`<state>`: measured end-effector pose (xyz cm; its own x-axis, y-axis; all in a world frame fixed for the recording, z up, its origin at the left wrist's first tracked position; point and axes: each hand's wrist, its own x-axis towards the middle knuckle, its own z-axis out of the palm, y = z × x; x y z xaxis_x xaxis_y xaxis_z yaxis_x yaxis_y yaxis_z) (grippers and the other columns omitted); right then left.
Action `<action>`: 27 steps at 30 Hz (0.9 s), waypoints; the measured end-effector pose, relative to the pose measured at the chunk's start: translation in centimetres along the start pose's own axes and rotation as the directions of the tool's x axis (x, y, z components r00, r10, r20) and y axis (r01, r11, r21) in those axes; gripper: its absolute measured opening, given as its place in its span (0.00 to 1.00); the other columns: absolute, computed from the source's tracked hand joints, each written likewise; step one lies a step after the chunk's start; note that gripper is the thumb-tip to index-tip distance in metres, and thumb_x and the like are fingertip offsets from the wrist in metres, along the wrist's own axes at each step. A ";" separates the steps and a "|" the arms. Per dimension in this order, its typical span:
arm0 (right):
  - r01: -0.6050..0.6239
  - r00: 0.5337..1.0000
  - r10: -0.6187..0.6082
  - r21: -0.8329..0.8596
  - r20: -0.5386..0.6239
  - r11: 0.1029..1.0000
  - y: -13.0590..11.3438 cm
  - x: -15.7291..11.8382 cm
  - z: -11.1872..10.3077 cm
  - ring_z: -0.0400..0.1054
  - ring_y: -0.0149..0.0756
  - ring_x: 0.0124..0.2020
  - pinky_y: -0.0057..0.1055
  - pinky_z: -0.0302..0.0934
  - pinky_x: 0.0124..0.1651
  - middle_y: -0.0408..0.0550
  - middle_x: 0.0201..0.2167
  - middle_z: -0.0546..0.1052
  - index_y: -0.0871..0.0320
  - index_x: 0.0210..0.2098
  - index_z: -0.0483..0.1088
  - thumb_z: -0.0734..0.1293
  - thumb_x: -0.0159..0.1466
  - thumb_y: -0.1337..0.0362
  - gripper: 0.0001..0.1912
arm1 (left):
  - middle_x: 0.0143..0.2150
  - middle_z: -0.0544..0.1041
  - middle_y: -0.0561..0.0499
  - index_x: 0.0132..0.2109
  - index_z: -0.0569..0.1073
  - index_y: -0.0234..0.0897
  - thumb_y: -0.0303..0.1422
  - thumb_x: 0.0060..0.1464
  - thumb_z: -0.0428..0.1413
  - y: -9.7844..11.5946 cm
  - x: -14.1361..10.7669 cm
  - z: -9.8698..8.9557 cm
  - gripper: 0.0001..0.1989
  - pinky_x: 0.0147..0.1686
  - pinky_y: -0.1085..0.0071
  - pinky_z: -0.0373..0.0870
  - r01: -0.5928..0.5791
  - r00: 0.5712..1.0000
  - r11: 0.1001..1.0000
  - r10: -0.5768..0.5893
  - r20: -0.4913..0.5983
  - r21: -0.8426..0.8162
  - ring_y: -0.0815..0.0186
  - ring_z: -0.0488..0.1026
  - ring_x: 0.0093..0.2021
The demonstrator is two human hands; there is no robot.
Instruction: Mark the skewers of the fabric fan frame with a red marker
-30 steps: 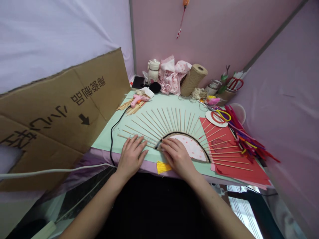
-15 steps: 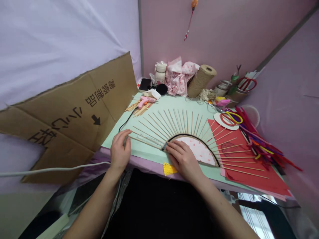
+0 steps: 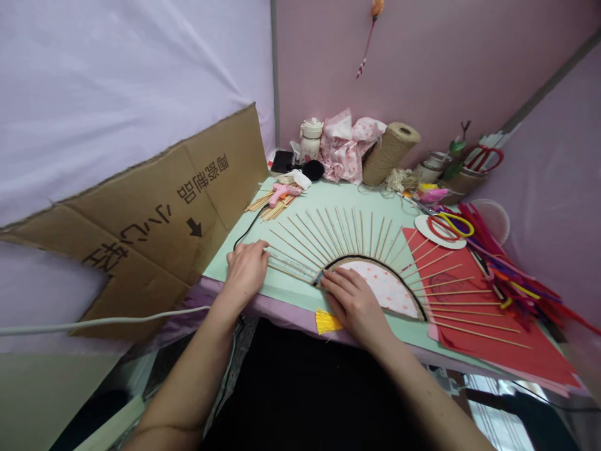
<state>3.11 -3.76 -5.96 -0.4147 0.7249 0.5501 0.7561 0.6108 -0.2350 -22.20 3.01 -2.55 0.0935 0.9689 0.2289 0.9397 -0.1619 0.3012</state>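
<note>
A half-round fan base [image 3: 382,289], white with pink dots and a black rim, lies on the pale green board. Several thin wooden sticks [image 3: 361,232] radiate from its rim. A clear ruler [image 3: 293,264] lies along the leftmost sticks. My left hand [image 3: 248,266] is at the ruler's outer end, its fingers together and bent over the ends of the ruler and sticks. My right hand [image 3: 354,304] rests palm down on the left corner of the base, its fingertips at the ruler's inner end.
Behind are a pink glue gun [image 3: 282,192] on spare sticks, a bottle [image 3: 310,139], dotted cloth and a twine roll [image 3: 392,153]. Scissors [image 3: 451,225], red sheets [image 3: 493,332] and pipe cleaners lie right. Cardboard [image 3: 188,219] stands left; a yellow tassel [image 3: 327,321] is at the front edge.
The view has shifted slightly, moving the scene right. My left hand has turned palm down and closed over the outer end of the ruler. My right hand stays on the base.
</note>
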 end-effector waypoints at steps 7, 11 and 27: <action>-0.012 1.000 0.012 0.002 -0.017 1.000 -0.1 0.0 0.1 0.68 0.46 0.56 0.54 0.64 0.59 0.54 0.52 0.78 0.56 0.53 0.73 0.62 0.68 0.68 0.16 | 0.44 0.79 0.44 0.49 0.73 0.40 0.34 0.62 0.49 0.0 0.3 -0.4 0.12 0.48 0.50 0.64 0.084 0.996 0.991 -0.081 0.033 -0.103 0.49 0.70 0.50; -0.010 1.000 0.010 -0.006 -0.011 1.000 -0.2 0.0 0.1 0.67 0.46 0.55 0.54 0.64 0.59 0.53 0.52 0.78 0.57 0.53 0.73 0.63 0.68 0.68 0.15 | 0.44 0.79 0.46 0.50 0.73 0.40 0.36 0.61 0.50 -0.8 0.0 -0.5 0.13 0.50 0.53 0.65 0.094 0.995 0.982 -0.090 0.036 -0.161 0.52 0.71 0.50; -0.006 1.000 0.006 -0.027 0.015 1.000 -0.1 0.0 0.0 0.66 0.48 0.57 0.53 0.64 0.59 0.52 0.54 0.77 0.57 0.54 0.72 0.63 0.67 0.68 0.17 | 0.45 0.78 0.45 0.51 0.75 0.41 0.31 0.56 0.54 -1.9 -1.2 0.9 0.15 0.47 0.55 0.66 -0.015 1.000 0.997 0.016 0.017 -0.072 0.51 0.69 0.49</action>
<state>3.08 -3.86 -5.92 -0.4175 0.7335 0.5363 0.7718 0.5977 -0.2168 -23.75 2.33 -4.26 0.1142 0.9692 0.2180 0.9120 -0.1893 0.3639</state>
